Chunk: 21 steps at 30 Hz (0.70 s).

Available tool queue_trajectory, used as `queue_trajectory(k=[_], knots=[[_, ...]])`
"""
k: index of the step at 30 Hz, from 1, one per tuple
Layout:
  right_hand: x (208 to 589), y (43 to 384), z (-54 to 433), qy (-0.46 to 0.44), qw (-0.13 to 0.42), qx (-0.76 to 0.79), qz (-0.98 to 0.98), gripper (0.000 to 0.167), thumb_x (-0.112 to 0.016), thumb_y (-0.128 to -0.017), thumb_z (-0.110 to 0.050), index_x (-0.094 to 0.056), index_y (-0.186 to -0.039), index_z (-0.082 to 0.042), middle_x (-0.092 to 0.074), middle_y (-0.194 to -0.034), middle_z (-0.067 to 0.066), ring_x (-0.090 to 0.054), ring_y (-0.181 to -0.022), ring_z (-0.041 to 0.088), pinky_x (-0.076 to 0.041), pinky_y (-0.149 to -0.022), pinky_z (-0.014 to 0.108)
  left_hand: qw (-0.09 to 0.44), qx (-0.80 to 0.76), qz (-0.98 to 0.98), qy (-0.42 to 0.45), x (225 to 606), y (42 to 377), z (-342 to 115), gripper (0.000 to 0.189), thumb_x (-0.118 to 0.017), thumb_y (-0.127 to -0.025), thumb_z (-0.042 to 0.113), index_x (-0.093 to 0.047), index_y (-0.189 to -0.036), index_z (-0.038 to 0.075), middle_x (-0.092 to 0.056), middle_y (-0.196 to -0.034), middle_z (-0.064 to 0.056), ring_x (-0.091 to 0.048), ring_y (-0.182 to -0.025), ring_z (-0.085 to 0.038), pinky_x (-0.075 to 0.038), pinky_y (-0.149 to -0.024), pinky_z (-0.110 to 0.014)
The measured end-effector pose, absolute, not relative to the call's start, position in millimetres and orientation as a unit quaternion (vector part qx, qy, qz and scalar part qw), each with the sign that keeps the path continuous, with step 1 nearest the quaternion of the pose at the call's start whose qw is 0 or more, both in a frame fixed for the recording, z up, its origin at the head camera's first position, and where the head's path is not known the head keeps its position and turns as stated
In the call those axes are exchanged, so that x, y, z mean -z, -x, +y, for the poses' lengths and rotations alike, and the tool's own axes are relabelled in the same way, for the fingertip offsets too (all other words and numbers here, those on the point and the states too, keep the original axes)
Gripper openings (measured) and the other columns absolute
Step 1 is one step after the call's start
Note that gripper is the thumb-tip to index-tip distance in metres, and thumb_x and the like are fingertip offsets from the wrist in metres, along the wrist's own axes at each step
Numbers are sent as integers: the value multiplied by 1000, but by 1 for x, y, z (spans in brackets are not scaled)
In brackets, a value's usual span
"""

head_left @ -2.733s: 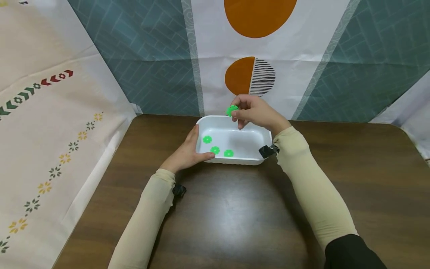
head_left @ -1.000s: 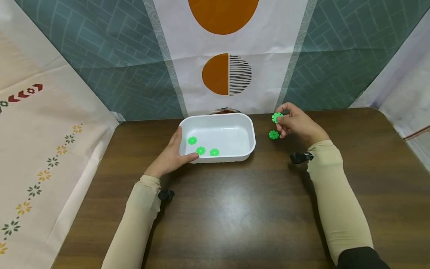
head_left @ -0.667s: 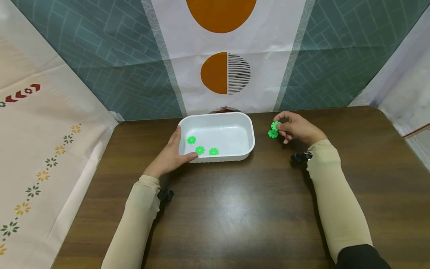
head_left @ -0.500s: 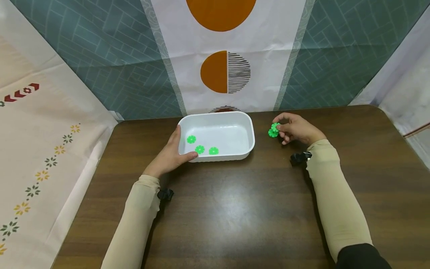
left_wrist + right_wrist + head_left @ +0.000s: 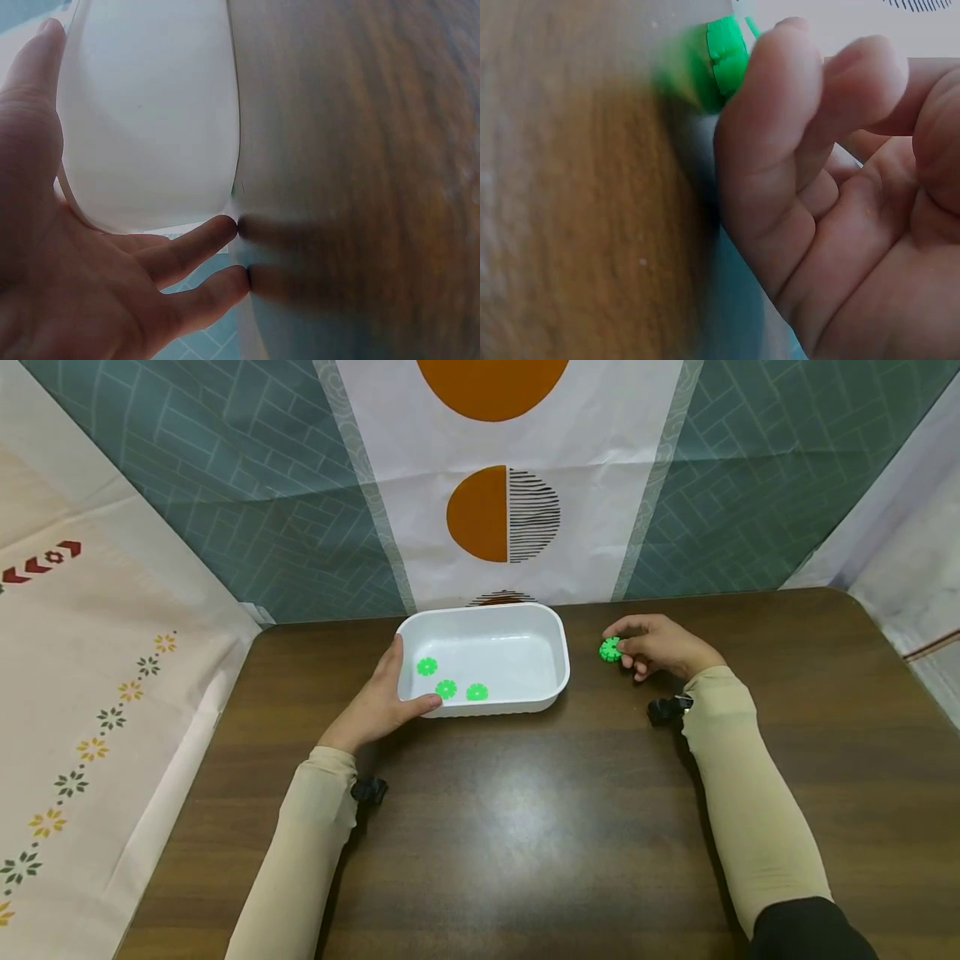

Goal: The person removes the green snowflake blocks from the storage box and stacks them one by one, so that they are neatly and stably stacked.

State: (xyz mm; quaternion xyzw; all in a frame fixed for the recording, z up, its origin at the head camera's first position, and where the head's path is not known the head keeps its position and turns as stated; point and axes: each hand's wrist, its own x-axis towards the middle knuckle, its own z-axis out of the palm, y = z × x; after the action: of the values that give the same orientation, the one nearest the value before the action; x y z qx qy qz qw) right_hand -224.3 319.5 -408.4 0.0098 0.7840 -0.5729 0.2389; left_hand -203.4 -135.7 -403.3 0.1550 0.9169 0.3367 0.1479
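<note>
My left hand point(image 5: 378, 697) holds the left end of a shallow white tray point(image 5: 536, 703), its thumb over the near rim. The left wrist view shows two other fingertips at the tabletop beside the tray point(image 5: 150, 112). Lying inside the tray are three bright green notched plastic discs, one farther left point(image 5: 427, 667) and a pair along the near side. My right hand point(image 5: 663, 646), to the right of the tray, pinches another green notched disc point(image 5: 611, 647) between thumb and finger. It overlaps a second such disc low over the table, and layered green edges point(image 5: 727, 52) show in the right wrist view.
The brown wooden table point(image 5: 510, 835) stretches in front of the tray and to both sides. A patterned cloth point(image 5: 502, 518) hangs behind its far edge. Pale printed cloth point(image 5: 90, 693) runs along the left side.
My right hand took the green disc from over the tray rightward, then lowered it onto the disc on the table until the two overlap almost fully. My left hand stays at the tray.
</note>
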Motion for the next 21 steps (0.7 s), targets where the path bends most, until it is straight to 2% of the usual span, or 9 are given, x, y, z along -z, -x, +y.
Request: queue_trajectory(k=[21], knots=[[412,228,318,-21,241,567,787,33,-50,-106,-7,-56,-138,2,-53,-69,7,-46,-49,14,-55,-56,37,151,-338,916,-153,403,205,-135,125,-73,-84,62,17,-160,20,3,-168,-10,-22,-147,-36,-25,-115,-54]])
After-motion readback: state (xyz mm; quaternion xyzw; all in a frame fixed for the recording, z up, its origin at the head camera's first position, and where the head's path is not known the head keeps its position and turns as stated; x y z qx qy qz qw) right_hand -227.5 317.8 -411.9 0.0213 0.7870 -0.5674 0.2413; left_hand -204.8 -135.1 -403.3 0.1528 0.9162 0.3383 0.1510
